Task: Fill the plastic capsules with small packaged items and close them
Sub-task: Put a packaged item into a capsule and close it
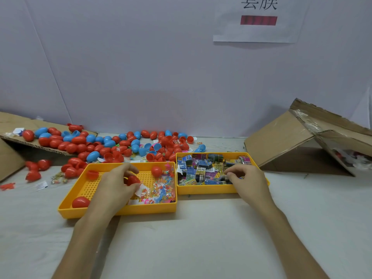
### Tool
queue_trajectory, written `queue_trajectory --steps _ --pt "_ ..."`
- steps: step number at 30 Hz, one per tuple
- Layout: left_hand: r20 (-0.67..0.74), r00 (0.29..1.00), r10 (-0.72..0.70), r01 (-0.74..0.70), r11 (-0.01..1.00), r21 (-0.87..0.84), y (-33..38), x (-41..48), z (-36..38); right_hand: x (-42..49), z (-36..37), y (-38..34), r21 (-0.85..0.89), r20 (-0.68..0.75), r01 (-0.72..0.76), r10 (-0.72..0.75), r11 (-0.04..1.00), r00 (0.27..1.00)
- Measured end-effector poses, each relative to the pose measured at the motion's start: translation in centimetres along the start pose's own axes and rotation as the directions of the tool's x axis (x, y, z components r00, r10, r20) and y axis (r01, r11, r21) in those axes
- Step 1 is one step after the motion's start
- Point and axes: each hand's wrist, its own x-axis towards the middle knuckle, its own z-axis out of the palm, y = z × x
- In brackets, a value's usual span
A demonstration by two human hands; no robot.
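While the left hand (115,185) holds a red capsule (133,180) over the left yellow tray (141,211), the right hand (246,178) pinches at the small packets (201,170) in the right yellow tray (207,191). Far behind the trays, many red and blue capsules (78,140) lie in a pile.

Tipped cardboard box (281,141) at right, cardboard flap (20,120) at left, paper sign (259,27) on white wall (141,67)

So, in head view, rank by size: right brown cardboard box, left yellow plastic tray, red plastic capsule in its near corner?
Brown cardboard box, left yellow plastic tray: look alike
Red plastic capsule: smallest
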Motion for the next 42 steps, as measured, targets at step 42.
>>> queue_trajectory --steps 42 --pt "-0.217 0.947 -0.236 0.128 0.900 -0.417 0.1 0.2 -2.0 -0.7 0.7 -1.8 0.080 -0.221 0.247 -0.225 0.966 0.949"
